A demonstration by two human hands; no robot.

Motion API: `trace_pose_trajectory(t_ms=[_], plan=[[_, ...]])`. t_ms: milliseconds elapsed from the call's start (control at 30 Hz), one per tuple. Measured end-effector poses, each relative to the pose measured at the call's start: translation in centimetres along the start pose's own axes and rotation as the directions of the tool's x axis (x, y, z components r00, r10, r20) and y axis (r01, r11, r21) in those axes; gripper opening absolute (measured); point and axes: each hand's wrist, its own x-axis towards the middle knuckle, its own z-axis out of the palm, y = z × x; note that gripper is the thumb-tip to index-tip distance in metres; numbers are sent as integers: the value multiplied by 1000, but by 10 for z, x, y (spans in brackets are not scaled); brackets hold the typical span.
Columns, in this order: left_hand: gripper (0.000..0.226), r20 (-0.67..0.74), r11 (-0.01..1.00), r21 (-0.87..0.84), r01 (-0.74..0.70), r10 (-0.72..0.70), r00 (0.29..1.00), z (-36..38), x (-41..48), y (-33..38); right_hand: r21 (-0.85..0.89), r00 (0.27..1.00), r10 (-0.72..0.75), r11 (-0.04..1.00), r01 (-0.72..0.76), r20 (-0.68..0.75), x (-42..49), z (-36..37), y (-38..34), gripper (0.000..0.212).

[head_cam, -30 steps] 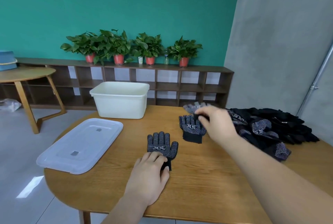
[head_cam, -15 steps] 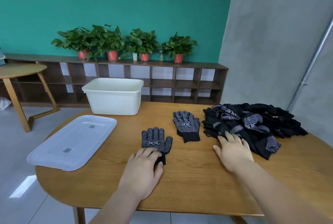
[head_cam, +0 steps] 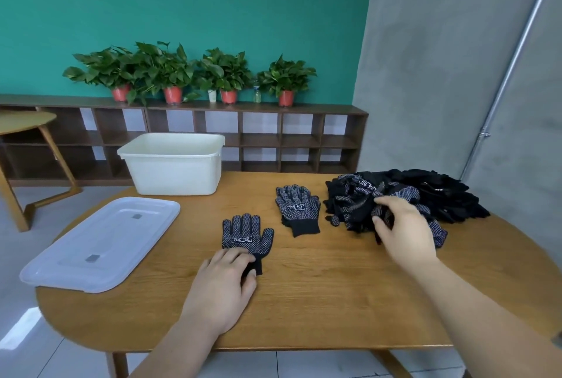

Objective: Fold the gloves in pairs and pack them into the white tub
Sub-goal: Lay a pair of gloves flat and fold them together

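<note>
Step in hand: pairing, at the stage of fetching a mate for the glove already laid out. No fold is begun on it.
Left hand: rests palm down on the cuff of the single glove, fingers fairly straight, pinning it to the counter.
Single glove: flat, dotted palm up, fingers pointing away from the person.
Right hand: fingers and thumb curled into the near edge of the pile of gloves, gripping dotted fabric. I cannot tell how many gloves it holds.
Pile of gloves: loose black heap at the right of the counter.
Two stacked gloves: lie between the single glove and the pile, apart from both. They look paired but not folded.
White tub: far left of the counter, open. Its inside is hidden from here.
Lid: lies flat, near the tub's front.
Next move (judgement): draw one glove free without dragging its neighbours, lay it matched on the single glove, then fold.
Progress (judgement): early, with most gloves unsorted.
</note>
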Motion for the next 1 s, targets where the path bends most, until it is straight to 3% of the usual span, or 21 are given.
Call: trace_pose_trajectory(t_ms=[100, 200, 233, 300, 367, 400, 467, 533, 633, 700, 1000], plan=[[50, -11, 1000, -10, 7, -7, 1000, 0, -1, 0, 249, 990, 138, 961, -123, -42, 22, -27, -8, 29], [58, -27, 1000, -18, 0, -1, 1000, 1, -2, 0, 356, 960, 280, 899, -255, -19, 39, -40, 7, 22], [58, -28, 1000, -20, -1, 1, 1000, 2, -1, 0, 313, 948, 312, 896, -314, 58, 41, -42, 17, 24], [57, -33, 1000, -21, -1, 1, 999, 2, -1, -1, 47, 899, 346, 928, -371, 268, 36, -43, 39, 36], [55, -31, 1000, -22, -3, 3, 1000, 3, -1, -2, -221, 868, 361, 928, -300, 340, 22, -40, 58, 50], [55, -29, 1000, -21, -3, 2, 1000, 3, -1, -2, -269, 893, 333, 929, -255, 304, 13, -38, 65, 50], [56, -31, 1000, -21, -1, 0, 1000, 3, -1, -1, -241, 971, 169, 962, -126, 168, -4, -33, 69, 38], [58, -26, 1000, -14, -1, 0, 1000, 2, 0, 0, -226, 993, -26, 973, 51, 113, -17, -27, 65, 24], [60, -12, 1000, 1, -1, 1, 1000, 2, -1, 0, -275, 939, -89, 943, 187, 331, -36, -16, 59, 30], [62, -4, 1000, 4, 0, 0, 1000, 2, -2, 0, -272, 931, -48, 950, 154, 361, -45, -7, 57, 31], [60, -7, 1000, 6, -4, 4, 1000, 2, -2, 1, -101, 971, 163, 984, -148, 173, -40, -6, 38, 20]])
